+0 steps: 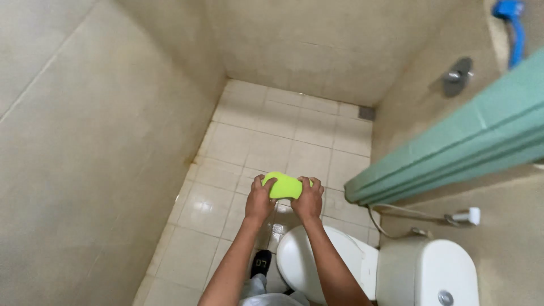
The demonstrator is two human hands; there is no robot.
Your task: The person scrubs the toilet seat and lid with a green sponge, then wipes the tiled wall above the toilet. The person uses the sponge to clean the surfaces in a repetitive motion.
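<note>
Both hands meet on one thing, a bright yellow-green sponge [284, 185] held in the air above the tiled floor [249, 141], just ahead of the front edge of the white toilet lid [317, 255]. Going from the left: the beige wall [85, 141] is well apart from the arms; the left hand [259, 199] has its fingers curled over the sponge's left end, pinching it; the right hand [307, 201] clamps the right end the same way, thumb side hidden beneath. The sponge bows slightly between them, so I judge this a squeeze or wring, and it goes best with even pressure from both ends, wrists kept level, and the sponge held over bare floor rather than over the lid, so any drips fall toward the drain [366, 113] in the far corner. Further right hang a green door edge [453, 153], a white spray nozzle [469, 216] on its hose, and the white cistern [430, 275]
</note>
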